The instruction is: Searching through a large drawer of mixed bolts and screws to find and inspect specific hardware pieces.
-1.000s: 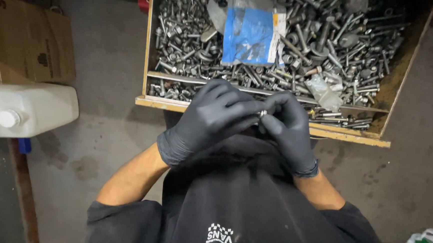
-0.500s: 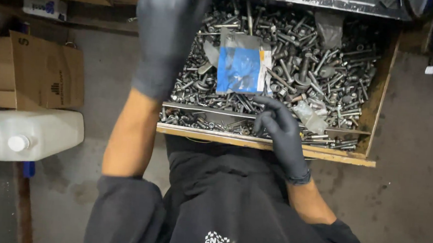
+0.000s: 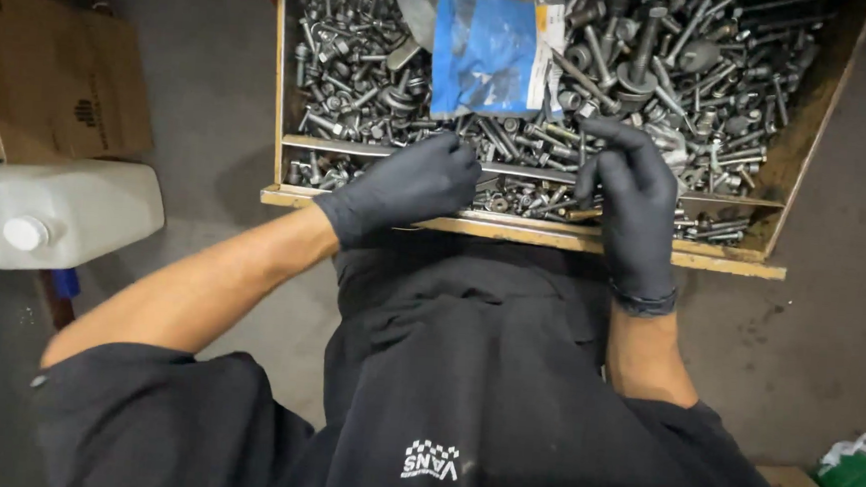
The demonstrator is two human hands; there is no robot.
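Note:
A wooden crate [image 3: 514,230] stands in front of me, heaped with grey metal bolts, nuts and washers [image 3: 664,67]. A blue and clear plastic bag [image 3: 490,51] lies on top of the heap. Both my hands wear black gloves. My left hand [image 3: 406,187] rests over the crate's front part, its fingers curled down into the bolts with the tips hidden. My right hand [image 3: 631,195] is a little to the right, fingers spread and touching bolts near the front edge. A metal bar [image 3: 359,147] runs across the crate just behind my hands.
A white plastic canister [image 3: 49,215] with a cap lies on the floor at the left. Behind it stands a brown cardboard box [image 3: 52,80]. A green and white package [image 3: 865,476] sits at the lower right. Grey concrete floor surrounds the crate.
My left hand, raised high over the crate half a second ago, has come back down to the bolts at the front. My right hand stays at the front edge.

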